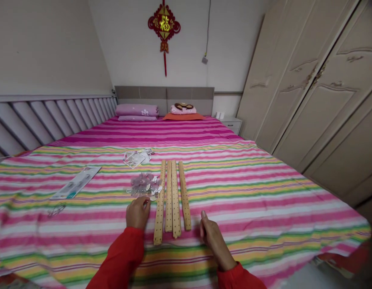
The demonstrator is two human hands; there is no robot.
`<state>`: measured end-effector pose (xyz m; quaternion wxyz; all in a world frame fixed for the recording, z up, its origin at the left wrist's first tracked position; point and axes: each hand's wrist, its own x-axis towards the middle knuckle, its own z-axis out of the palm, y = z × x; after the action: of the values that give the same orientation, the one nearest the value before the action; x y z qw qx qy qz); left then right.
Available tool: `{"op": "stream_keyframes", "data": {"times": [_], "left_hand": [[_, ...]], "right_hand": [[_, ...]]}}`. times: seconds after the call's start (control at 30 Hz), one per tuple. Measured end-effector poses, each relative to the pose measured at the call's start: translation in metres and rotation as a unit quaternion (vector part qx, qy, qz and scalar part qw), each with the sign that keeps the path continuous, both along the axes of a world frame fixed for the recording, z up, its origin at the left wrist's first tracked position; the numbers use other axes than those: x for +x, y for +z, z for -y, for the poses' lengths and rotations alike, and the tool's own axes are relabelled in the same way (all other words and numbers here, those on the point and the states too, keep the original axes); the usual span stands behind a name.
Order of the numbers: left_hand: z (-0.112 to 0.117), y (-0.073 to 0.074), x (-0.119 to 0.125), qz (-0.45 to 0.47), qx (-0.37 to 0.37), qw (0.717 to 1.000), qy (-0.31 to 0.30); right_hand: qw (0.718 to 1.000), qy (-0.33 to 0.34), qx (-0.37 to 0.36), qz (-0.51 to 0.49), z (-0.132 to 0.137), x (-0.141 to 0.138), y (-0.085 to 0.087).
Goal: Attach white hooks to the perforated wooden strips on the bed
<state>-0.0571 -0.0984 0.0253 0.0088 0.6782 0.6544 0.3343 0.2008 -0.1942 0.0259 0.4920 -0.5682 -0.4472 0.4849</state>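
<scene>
Several long wooden strips [175, 200] with rows of small dark holes lie side by side on the striped bedspread [234, 192]. My left hand [138, 212] is closed, fingers curled, beside the strips and at the near edge of a pile of small clear packets [144, 184]. Whatever its fingertips may pinch is too small to make out. To the right of the strips, my right hand [211, 235] hovers or rests with its fingers curled in and thumb up. Nothing shows in it, and it is apart from the wood.
Behind the packets lies a heap of white tags or cards [139, 157]. On the left are a flat clear package [76, 182] and a small wire-like item [56, 209]. Folded bedding [137, 111] sits by the headboard [190, 98]. A wardrobe [306, 88] stands to the right.
</scene>
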Motion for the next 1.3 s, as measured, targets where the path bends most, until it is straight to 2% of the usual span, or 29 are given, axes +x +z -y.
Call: {"op": "stream_keyframes", "data": {"times": [0.07,0.17,0.3,0.37,0.47,0.57,0.73,0.87,1.03,1.17,1.3], "left_hand": [[0.005,0.008,-0.003,0.03,0.007,1.0,0.004],[0.015,0.022,-0.005,0.133,-0.03,0.991,0.003],[0.031,0.043,0.004,0.313,-0.126,0.94,-0.057],[0.038,0.052,0.015,0.356,-0.17,0.915,-0.09],[0.048,0.058,0.036,0.378,-0.197,0.897,-0.115],[0.056,0.056,0.057,0.389,-0.203,0.89,-0.126],[0.061,0.043,0.081,0.417,-0.231,0.867,-0.141],[0.064,0.033,0.089,0.434,-0.255,0.85,-0.158],[0.068,0.027,0.091,0.459,-0.295,0.813,-0.204],[0.073,0.03,0.092,0.417,-0.303,0.825,-0.231],[0.075,0.034,0.098,0.377,-0.311,0.844,-0.222]], "right_hand": [[1.0,0.007,0.007,-0.008,0.0,-0.001,-0.002],[0.999,0.021,0.032,-0.024,-0.001,-0.004,-0.003],[0.996,0.026,0.077,-0.047,-0.003,-0.011,0.003],[0.995,0.034,0.081,-0.053,-0.004,-0.016,0.007],[0.994,0.05,0.072,-0.066,-0.003,-0.025,0.009],[0.994,0.042,0.068,-0.08,-0.002,-0.033,0.006],[0.993,-0.013,0.073,-0.094,-0.002,-0.037,-0.003],[0.991,-0.014,0.082,-0.103,-0.001,-0.032,-0.006],[0.992,-0.014,0.104,-0.074,-0.005,-0.023,-0.006],[0.99,0.026,0.122,-0.069,-0.012,-0.013,0.0],[0.988,0.045,0.137,-0.052,-0.022,-0.005,0.008]]}}
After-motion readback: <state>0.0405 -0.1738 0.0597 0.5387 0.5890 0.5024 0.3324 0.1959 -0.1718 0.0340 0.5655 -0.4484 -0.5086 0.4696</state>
